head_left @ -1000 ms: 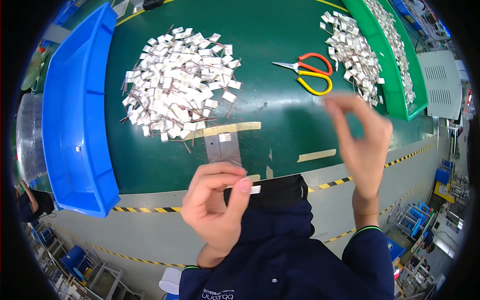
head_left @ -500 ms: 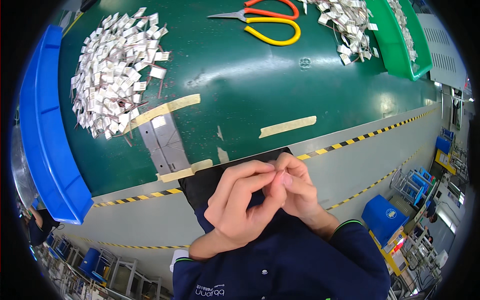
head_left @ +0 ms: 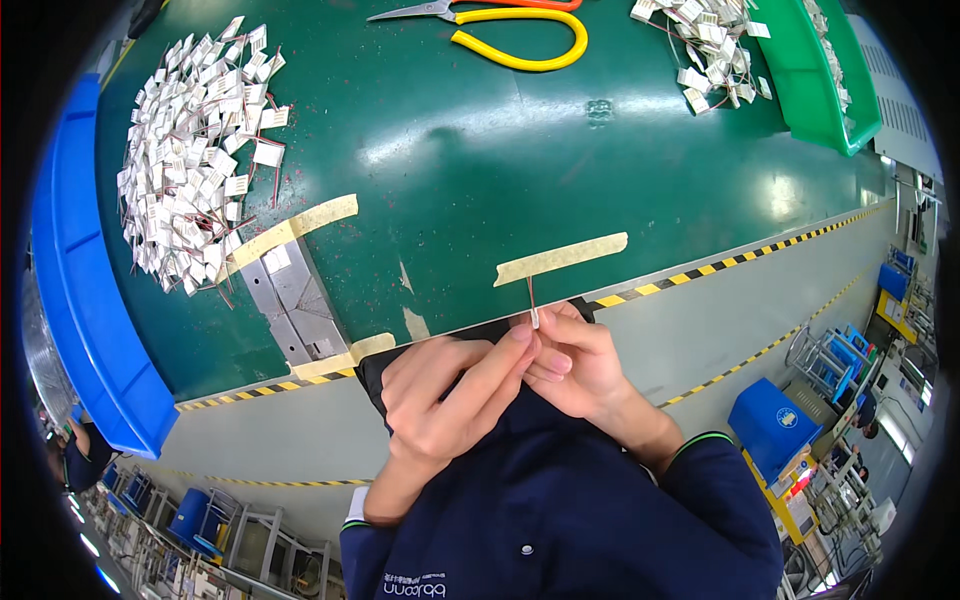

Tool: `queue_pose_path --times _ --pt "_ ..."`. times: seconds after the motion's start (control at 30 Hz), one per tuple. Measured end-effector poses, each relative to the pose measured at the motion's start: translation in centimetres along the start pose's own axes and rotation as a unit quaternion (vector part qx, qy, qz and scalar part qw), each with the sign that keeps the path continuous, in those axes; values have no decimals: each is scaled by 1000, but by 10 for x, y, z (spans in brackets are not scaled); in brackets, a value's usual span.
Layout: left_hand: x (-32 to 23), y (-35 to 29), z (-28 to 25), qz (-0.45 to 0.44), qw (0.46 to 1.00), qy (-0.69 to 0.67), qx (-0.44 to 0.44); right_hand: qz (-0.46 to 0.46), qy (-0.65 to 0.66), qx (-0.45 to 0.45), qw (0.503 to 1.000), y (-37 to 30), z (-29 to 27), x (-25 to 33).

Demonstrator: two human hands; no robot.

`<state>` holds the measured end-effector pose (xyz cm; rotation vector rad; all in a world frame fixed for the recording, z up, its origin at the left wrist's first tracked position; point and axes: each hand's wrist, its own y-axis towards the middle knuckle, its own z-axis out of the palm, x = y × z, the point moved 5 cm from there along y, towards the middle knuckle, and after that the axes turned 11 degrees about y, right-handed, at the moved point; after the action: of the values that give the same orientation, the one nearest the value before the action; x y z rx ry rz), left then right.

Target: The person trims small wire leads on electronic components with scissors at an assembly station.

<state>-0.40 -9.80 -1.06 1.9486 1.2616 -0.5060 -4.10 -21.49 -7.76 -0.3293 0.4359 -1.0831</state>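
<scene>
A small white connector (head_left: 535,318) with thin dark wires pointing away from me is pinched between both hands at the table's near edge. My left hand (head_left: 440,390) is closed, its thumb and forefinger at the connector's lower end. My right hand (head_left: 580,365) is closed too, with fingertips on the connector's right side. A grey metal plate (head_left: 295,305), taped to the table, lies to the left of the hands. Beyond it is a large heap of similar white wired pieces (head_left: 195,160).
Yellow-handled scissors (head_left: 520,62) lie at the far side. A smaller heap of white pieces (head_left: 710,50) sits beside a green bin (head_left: 810,90). At the left stands a blue bin (head_left: 90,280). A tape strip (head_left: 562,258) is on the green table (head_left: 450,180).
Both hands have shifted slightly left and turned, and the connector with its wires now shows between the fingertips. The view has moved, so the table things appear shifted.
</scene>
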Motion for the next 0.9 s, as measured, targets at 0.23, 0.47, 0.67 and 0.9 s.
queue_pose_path --times 0.23,0.47,0.67,0.9 --pt "1 -1 5 58 997 48 21 13 60 -15 998 0 0 -3" --pt "4 0 7 65 996 57 14 13 73 -12 997 0 2 -3" --pt "6 0 11 57 995 83 5 16 64 -24 998 -3 -1 -1" --pt "6 0 9 78 994 81 11 22 75 -14 997 -3 -1 -1"
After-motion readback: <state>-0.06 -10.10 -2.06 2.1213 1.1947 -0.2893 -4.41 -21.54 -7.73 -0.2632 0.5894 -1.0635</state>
